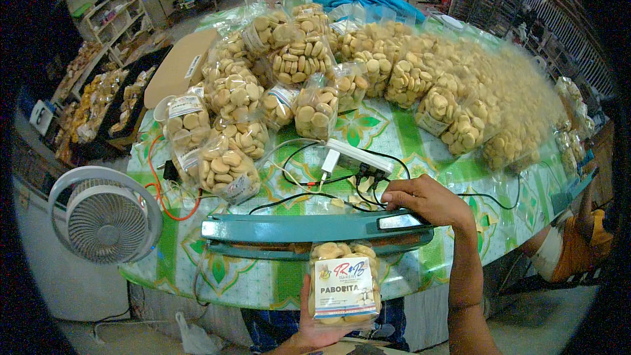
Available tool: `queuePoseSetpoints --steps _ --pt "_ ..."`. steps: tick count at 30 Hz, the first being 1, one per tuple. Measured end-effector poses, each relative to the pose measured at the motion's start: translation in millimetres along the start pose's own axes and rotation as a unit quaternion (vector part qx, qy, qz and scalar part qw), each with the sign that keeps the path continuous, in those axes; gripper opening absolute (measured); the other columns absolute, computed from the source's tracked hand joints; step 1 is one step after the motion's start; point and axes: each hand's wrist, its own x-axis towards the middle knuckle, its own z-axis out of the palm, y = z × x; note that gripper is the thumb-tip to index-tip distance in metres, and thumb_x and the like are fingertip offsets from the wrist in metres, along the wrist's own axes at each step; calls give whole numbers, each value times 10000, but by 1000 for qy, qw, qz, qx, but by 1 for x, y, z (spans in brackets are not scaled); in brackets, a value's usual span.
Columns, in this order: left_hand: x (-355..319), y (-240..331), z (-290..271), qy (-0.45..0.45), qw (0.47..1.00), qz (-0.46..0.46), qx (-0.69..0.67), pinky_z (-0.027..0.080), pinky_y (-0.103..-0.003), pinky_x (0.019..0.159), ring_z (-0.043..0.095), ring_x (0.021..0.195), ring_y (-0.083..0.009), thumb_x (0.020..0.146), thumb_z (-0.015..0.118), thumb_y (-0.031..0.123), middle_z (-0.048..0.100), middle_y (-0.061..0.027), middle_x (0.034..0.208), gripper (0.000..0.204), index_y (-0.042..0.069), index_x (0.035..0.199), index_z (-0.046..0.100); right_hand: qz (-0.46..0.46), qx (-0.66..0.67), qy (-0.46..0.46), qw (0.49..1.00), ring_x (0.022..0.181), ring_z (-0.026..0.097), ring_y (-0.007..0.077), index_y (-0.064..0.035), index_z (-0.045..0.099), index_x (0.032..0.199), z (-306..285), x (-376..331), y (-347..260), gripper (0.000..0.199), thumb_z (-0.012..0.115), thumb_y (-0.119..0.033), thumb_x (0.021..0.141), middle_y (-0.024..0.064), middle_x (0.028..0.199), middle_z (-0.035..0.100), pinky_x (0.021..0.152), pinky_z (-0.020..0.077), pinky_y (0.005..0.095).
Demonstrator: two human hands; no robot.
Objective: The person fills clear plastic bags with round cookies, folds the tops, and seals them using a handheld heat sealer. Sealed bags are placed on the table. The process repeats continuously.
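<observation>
A teal bag sealer (pixel 289 227) lies across the near side of the table, its long upper arm over its base. My left hand (pixel 313 329) is wrapped around the lower left of a clear bag of round biscuits (pixel 345 289). That bag stands upright with a printed white label facing me, and its top edge meets the sealer's near side. Curled over the right end of the sealer's upper arm is my right hand (pixel 430 202), fingers closed on it. Whether the bag's mouth lies between the sealer's jaws is hidden.
Filled biscuit bags (pixel 302 59) heap across the table's far side. Behind the sealer sits a white power strip (pixel 358 158) among loose cables. A fan (pixel 105 217) stands at the left, near a cardboard box (pixel 179 69). Another person (pixel 578 243) is at the right edge.
</observation>
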Motion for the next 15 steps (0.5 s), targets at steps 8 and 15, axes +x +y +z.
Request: queuePoseSetpoints --steps 8,15 --pt "-1 6 -18 -77 995 -43 -52 245 -570 1103 361 1345 -370 778 367 832 335 -148 1499 997 161 1505 242 -11 18 2 1000 782 662 241 0 655 936 1 0 2 378 496 -341 971 120 826 696 746 498 333" --pt "-3 3 -13 -21 1000 -1 3 295 -574 1080 424 1303 -375 804 355 809 391 -155 1466 962 134 1486 287 -21 8 2 1000 803 657 227 11 646 937 3 2 8 397 485 -350 978 118 839 691 763 495 326"
